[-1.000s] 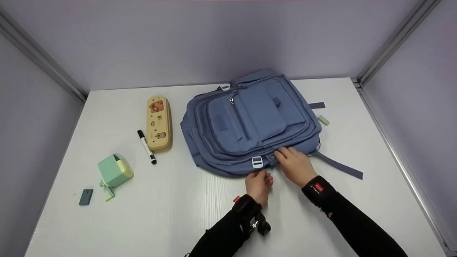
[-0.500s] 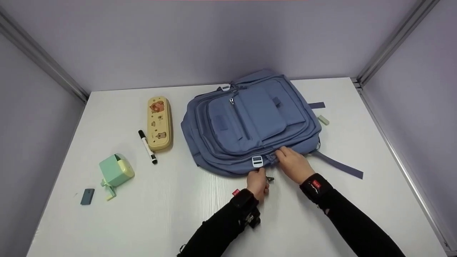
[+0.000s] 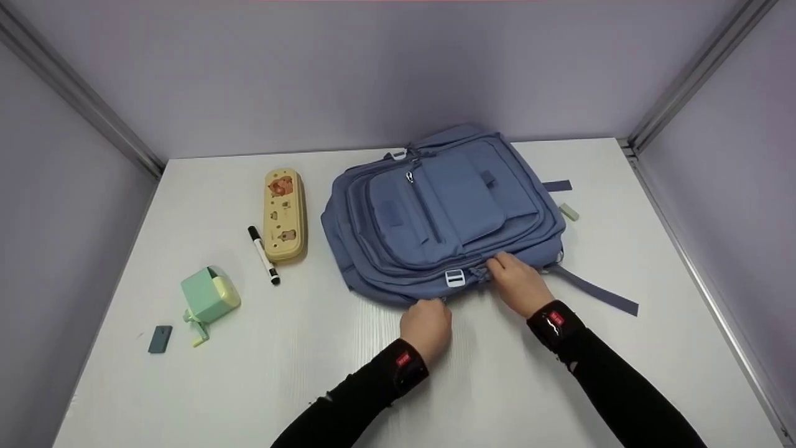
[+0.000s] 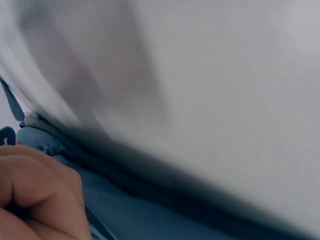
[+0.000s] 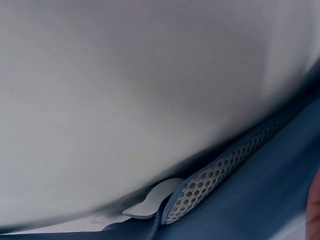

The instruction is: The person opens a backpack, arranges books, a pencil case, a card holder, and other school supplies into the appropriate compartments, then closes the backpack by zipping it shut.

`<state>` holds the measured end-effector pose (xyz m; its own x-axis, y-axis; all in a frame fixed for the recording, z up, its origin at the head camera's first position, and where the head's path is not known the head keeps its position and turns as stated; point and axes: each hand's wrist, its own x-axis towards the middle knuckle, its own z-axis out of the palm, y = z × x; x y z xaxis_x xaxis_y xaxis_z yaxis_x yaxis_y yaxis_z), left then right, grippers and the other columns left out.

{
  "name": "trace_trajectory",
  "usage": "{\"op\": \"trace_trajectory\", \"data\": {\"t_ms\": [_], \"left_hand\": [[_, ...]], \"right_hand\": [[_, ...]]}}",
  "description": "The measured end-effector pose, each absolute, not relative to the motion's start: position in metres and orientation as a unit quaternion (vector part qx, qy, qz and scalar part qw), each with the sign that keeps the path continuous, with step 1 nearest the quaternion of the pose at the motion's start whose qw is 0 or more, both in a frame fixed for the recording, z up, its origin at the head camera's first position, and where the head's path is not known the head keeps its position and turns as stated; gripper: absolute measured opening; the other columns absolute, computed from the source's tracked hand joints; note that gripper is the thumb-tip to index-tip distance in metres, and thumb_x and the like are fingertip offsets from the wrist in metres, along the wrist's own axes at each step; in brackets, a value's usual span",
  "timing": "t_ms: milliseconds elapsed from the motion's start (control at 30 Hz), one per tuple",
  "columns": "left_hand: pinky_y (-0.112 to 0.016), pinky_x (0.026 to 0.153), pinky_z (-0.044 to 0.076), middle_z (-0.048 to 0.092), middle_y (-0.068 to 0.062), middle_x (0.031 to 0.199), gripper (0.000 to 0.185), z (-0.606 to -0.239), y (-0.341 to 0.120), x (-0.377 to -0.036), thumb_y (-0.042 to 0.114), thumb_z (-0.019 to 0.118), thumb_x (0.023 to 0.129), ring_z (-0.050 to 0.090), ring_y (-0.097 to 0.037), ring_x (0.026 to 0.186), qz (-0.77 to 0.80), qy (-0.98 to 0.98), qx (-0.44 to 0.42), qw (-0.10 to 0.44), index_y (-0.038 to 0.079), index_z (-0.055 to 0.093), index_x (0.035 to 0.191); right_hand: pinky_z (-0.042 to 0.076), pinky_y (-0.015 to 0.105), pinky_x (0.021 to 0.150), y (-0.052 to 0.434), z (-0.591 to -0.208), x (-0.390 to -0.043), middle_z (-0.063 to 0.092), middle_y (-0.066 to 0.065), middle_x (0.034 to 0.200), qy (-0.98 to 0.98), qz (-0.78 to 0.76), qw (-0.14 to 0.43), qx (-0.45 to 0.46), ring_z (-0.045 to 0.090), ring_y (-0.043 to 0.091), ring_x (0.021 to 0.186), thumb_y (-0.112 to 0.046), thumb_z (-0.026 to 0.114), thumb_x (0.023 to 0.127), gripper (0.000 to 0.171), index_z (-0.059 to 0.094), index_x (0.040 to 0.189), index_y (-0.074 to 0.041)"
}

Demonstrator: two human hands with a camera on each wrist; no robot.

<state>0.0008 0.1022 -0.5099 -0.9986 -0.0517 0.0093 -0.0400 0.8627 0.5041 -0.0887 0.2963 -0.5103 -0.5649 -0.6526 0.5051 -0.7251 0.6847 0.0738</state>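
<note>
A blue backpack (image 3: 448, 205) lies on its back on the white table, its front pockets facing up. At its near edge my left hand (image 3: 426, 330) is curled, apparently pinching a zipper pull that the fingers mostly hide. The left wrist view has the bent fingers of that hand against the blue fabric (image 4: 130, 210). Farther right along the same edge, my right hand (image 3: 519, 283) grips the backpack's side beside a white strap buckle (image 3: 454, 278). Only a sliver of the right hand shows in the right wrist view, next to a mesh-lined strap (image 5: 205, 185).
Left of the backpack lie a yellow pencil case (image 3: 284, 214) and a black-and-white marker (image 3: 263, 255). A green crank pencil sharpener (image 3: 210, 295) and a small dark block (image 3: 160, 339) are farther left. A pale green eraser-like block (image 3: 569, 212) lies at the right, near a loose strap (image 3: 594, 289).
My left hand has moved left along the backpack's near edge and turned its back upward. The right hand keeps its grip in nearly the same place. The view has shifted slightly.
</note>
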Motion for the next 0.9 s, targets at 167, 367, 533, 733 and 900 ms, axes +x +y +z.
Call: {"op": "trace_trajectory", "data": {"t_ms": [167, 367, 533, 733, 900], "left_hand": [[-0.044, 0.047, 0.051, 0.071, -0.016, 0.068, 0.026, -0.511, 0.078, 0.011, 0.015, 0.059, 0.090, 0.069, -0.031, 0.059, -0.213, -0.977, 0.005, 0.027, 0.004, 0.067, 0.069], [-0.044, 0.044, 0.049, 0.067, -0.015, 0.062, 0.023, -0.511, 0.051, 0.020, 0.012, 0.059, 0.088, 0.065, -0.032, 0.053, -0.201, -0.977, -0.013, 0.072, 0.005, 0.060, 0.066], [-0.044, 0.041, 0.047, 0.064, -0.015, 0.056, 0.024, -0.511, 0.029, 0.023, 0.012, 0.061, 0.086, 0.062, -0.032, 0.048, -0.177, -0.975, -0.035, 0.129, 0.006, 0.056, 0.063], [-0.045, 0.042, 0.047, 0.063, -0.017, 0.056, 0.026, -0.507, 0.005, 0.022, 0.013, 0.059, 0.089, 0.062, -0.034, 0.048, -0.172, -0.976, -0.030, 0.132, 0.005, 0.056, 0.065], [-0.046, 0.041, 0.045, 0.062, -0.017, 0.055, 0.026, -0.506, -0.010, 0.020, 0.013, 0.058, 0.091, 0.061, -0.035, 0.048, -0.188, -0.974, -0.021, 0.127, 0.004, 0.056, 0.067]], "right_hand": [[0.054, 0.039, 0.062, 0.302, -0.512, -0.091, 0.054, 0.012, 0.082, -0.882, 0.067, 0.257, 0.389, 0.060, 0.029, 0.072, 0.012, 0.069, 0.070, 0.023, 0.057, 0.087, 0.002], [0.054, 0.039, 0.063, 0.311, -0.511, -0.096, 0.053, 0.011, 0.082, -0.880, 0.068, 0.254, 0.397, 0.059, 0.029, 0.073, 0.012, 0.070, 0.072, 0.024, 0.056, 0.088, 0.001], [0.053, 0.039, 0.061, 0.320, -0.510, -0.099, 0.053, 0.011, 0.082, -0.877, 0.068, 0.249, 0.406, 0.059, 0.029, 0.074, 0.012, 0.069, 0.073, 0.024, 0.056, 0.089, 0.000], [0.052, 0.038, 0.063, 0.335, -0.510, -0.107, 0.053, 0.010, 0.082, -0.874, 0.070, 0.247, 0.413, 0.058, 0.028, 0.075, 0.015, 0.067, 0.072, 0.026, 0.057, 0.089, -0.002], [0.053, 0.040, 0.066, 0.349, -0.511, -0.117, 0.057, 0.013, 0.085, -0.880, 0.080, 0.246, 0.397, 0.058, 0.031, 0.078, 0.016, 0.066, 0.071, 0.026, 0.056, 0.089, -0.001]]}}
